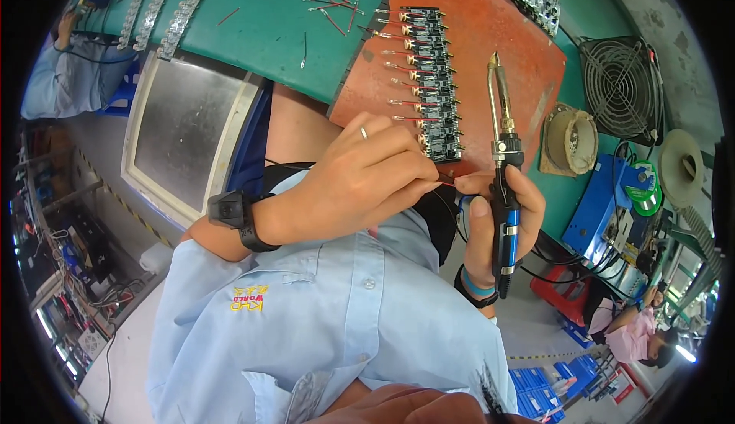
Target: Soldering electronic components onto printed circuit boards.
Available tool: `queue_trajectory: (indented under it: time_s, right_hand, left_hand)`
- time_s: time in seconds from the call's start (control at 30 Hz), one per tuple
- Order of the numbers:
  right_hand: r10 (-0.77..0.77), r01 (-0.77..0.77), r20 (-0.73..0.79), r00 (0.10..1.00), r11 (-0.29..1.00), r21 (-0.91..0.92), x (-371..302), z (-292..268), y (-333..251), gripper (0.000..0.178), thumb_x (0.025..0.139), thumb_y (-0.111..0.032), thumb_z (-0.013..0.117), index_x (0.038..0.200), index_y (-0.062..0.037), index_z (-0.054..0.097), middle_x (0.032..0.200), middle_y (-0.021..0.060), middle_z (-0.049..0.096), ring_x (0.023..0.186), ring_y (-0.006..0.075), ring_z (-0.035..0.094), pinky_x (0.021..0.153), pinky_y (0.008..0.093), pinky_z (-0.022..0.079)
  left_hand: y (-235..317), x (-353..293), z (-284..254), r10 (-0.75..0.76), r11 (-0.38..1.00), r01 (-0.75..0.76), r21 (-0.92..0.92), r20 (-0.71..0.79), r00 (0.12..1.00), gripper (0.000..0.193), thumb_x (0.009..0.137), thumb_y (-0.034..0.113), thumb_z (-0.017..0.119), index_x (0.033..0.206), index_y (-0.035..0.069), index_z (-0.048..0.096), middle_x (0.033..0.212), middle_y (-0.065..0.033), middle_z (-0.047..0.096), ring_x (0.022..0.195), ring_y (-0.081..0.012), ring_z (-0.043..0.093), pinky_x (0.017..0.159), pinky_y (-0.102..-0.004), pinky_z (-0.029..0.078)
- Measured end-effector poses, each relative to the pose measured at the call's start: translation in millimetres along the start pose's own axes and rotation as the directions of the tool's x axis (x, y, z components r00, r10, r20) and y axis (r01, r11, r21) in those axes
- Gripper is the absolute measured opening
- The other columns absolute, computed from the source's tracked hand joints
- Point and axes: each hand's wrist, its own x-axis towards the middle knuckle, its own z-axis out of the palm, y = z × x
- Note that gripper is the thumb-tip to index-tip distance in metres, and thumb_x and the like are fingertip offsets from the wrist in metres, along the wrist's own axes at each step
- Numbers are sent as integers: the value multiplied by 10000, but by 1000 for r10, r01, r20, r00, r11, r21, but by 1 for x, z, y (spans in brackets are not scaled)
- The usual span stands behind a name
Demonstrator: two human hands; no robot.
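My right hand [490, 225] is closed around a soldering iron [503, 202] with a black and blue handle, its tip pointing away from me. A thin tube runs along the iron's shaft. My left hand [367, 175] is closed in a pinch on a thin red wire [445, 184], just left of my right fingertips. The wire's far end lies by my right thumb and finger; I cannot make out whether they grip it. Beyond both hands a strip of small black circuit boards [436, 94] lies on an orange-red board [498, 45], with short red wires along its left side.
Loose red and black wires [334, 9] lie on the green mat [276, 22]. More circuit strips [184, 14] are at the far left. Rightward stand a round tip-cleaning pot [570, 140], a black fan [622, 79], a blue box [593, 206] and a green spool [647, 194]. Other people sit nearby.
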Motion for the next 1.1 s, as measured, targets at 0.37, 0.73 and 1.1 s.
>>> queue_trajectory:
  time_s: [0.37,0.73,1.1]
  right_hand:
    - [52,-49,-62,997,998,46,-3,-5,1,456,849,2,603,1253,47,398,938,204,650,868,250,665,797,341,529]
    - [-144,128,-236,961,988,-84,-25,-70,4,661,822,-490,671,1147,61,505,881,193,628,761,279,591,725,404,481]
    - [-49,60,67,997,980,-190,-16,-67,-10,532,693,-333,815,975,53,580,848,182,628,760,301,614,674,400,491]
  left_hand:
    - [1,8,-11,-33,987,24,156,54,998,150,715,51,731,826,72,632,848,-34,581,798,-222,536,736,-335,389]
    - [-7,27,-3,-135,940,97,328,95,986,115,721,52,683,766,88,584,978,-14,619,978,-225,564,889,-367,361]
    - [-6,32,-5,-173,938,127,322,117,978,125,702,39,673,752,75,564,949,-22,613,943,-241,553,832,-357,388]
